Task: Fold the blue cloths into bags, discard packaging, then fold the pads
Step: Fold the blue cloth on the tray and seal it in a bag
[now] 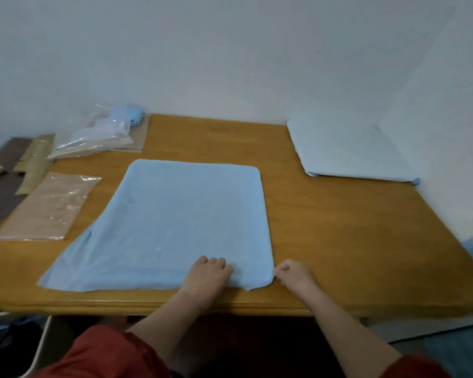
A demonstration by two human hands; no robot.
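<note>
My right hand (290, 272) pinches the near right corner of the blue cloth (180, 219), my left hand (206, 275) rests curl-fingered beside it, grip unclear, and the cloth runs lengthwise away from both.

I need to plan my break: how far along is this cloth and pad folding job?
Done: one folded cloth already sits in a far-left bag. In hand: the spread blue cloth, left hand on its near edge, right hand pinching its corner. Left: folding and bagging it, perhaps in the empty bag, discarding packaging, then the pads.
</note>
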